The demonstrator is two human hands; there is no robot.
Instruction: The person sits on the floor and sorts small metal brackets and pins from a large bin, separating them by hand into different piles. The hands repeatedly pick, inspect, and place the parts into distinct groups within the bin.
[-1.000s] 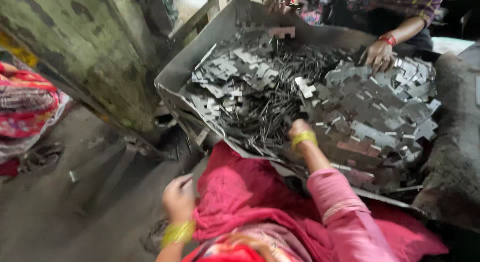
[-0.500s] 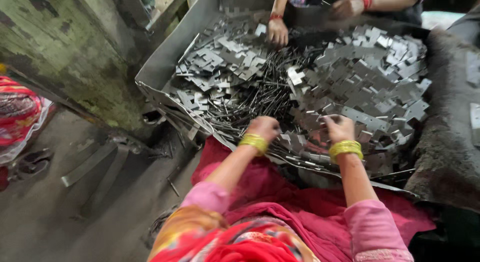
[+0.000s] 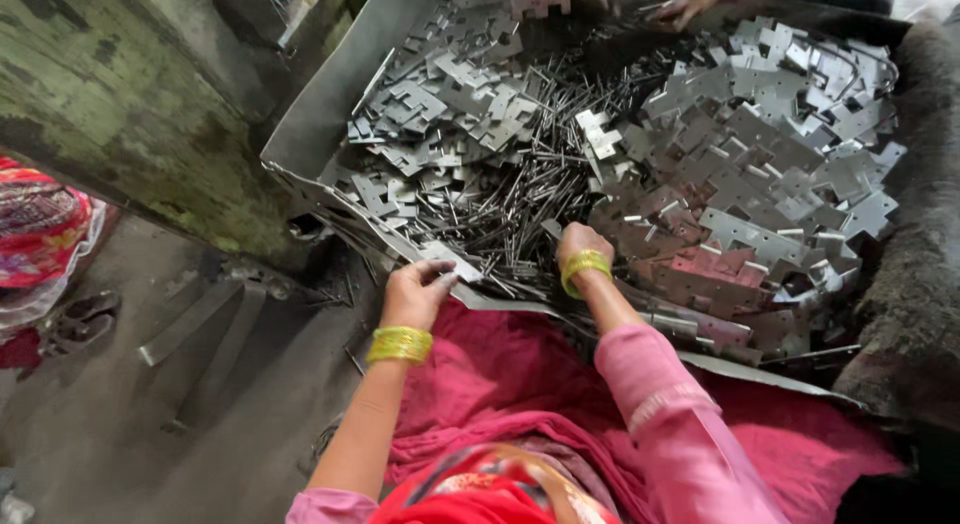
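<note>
A large metal tray [image 3: 330, 114] holds heaps of flat notched metal plates [image 3: 760, 174] and a pile of thin metal pins [image 3: 520, 199] in its middle. My left hand [image 3: 415, 292] is at the tray's near edge, its fingers pinched on one flat metal plate [image 3: 450, 262]. My right hand [image 3: 580, 246] is pressed into the pins and plates just right of it, fingers curled; what it grips is hidden. Both wrists wear yellow bangles. Pink cloth [image 3: 520, 384] covers my lap below the tray.
Another person's hand [image 3: 685, 4] reaches into the tray at its far edge. A mossy green wall [image 3: 130, 114] stands to the left. Metal strips [image 3: 200, 324] lie on the grey floor. A person's patterned red clothing [image 3: 40, 234] shows at far left.
My left hand came up from beside my lap to the tray's near edge and took hold of a plate. My right hand stayed in the pile. The view moved closer.
</note>
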